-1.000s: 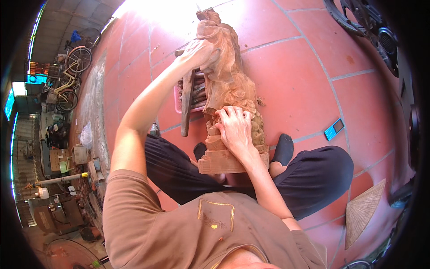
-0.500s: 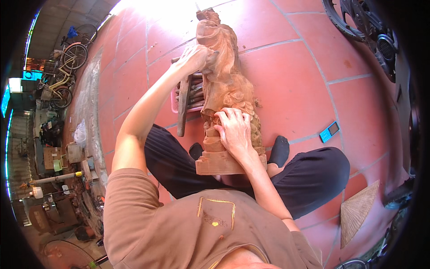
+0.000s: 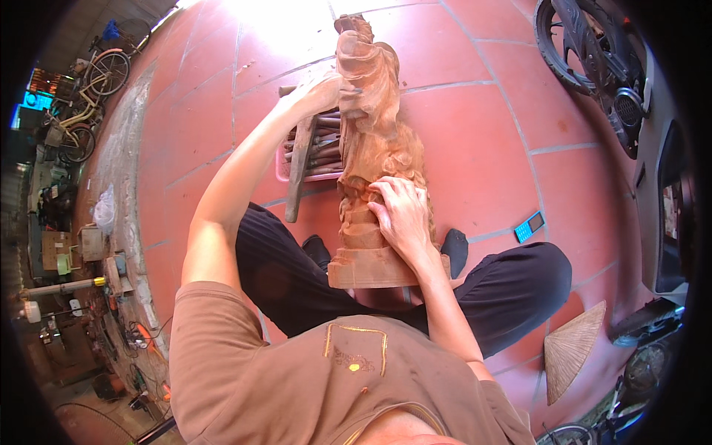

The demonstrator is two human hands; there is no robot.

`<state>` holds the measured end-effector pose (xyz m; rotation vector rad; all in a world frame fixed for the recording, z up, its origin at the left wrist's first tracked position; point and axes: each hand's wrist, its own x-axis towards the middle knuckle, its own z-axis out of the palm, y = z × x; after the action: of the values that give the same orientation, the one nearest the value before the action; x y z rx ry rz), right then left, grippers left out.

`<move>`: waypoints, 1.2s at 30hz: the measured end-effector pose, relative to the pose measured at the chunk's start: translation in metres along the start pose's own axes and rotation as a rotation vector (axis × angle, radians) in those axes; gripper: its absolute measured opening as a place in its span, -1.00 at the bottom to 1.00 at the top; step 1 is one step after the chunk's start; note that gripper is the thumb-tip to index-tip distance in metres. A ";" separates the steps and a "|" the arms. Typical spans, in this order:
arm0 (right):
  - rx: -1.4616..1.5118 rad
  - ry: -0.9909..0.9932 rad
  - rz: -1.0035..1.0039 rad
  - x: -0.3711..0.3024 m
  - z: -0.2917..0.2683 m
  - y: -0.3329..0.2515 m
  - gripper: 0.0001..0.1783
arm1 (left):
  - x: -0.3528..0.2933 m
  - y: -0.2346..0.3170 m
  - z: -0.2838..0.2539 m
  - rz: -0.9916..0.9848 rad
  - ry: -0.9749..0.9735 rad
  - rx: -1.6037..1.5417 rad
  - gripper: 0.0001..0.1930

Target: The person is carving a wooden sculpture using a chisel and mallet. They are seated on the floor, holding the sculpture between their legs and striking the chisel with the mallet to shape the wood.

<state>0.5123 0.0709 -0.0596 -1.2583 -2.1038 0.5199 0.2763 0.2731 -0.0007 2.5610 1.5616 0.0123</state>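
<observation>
A carved wooden statue (image 3: 378, 156) in reddish-brown wood stretches away from me between my legs, its stepped base nearest to my body. The right hand (image 3: 400, 211) lies on the lower part of the carving, fingers bent over its folds and gripping it. Further off, my left hand (image 3: 328, 90) reaches round the left side of the upper figure. Its fingers are hidden behind the wood, so their hold does not show. Beside the statue on the left is a pink tray (image 3: 284, 165) of wooden-handled tools (image 3: 323, 144). A long wooden mallet-like piece (image 3: 300, 167) lies across it.
Red tiles (image 3: 475, 141) cover the floor. On the right lie a blue keypad phone (image 3: 529, 226) and a conical straw hat (image 3: 571, 352), with a motorbike (image 3: 604, 67) behind. Along the left side stand bicycles (image 3: 93, 96) and assorted workshop clutter (image 3: 81, 252).
My left hand has slipped from the statue's front-left surface to behind its upper side. The statue seems slightly turned, while the right hand keeps its hold. The whole view has shifted a little.
</observation>
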 end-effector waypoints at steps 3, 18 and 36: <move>-0.007 -0.010 0.001 0.001 -0.002 0.002 -0.67 | -0.010 -0.004 -0.022 -0.081 -0.091 0.101 -0.63; 0.117 0.000 0.207 0.129 0.012 0.080 -0.18 | -0.029 -0.048 -0.005 -0.076 -0.081 -0.033 -0.57; 0.130 0.180 0.094 0.149 0.054 0.077 -0.27 | -0.028 -0.071 0.039 -0.326 0.059 -0.276 -0.55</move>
<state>0.4722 0.2382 -0.0995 -1.2842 -1.8400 0.5533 0.2040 0.2753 -0.0459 2.0957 1.8354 0.2521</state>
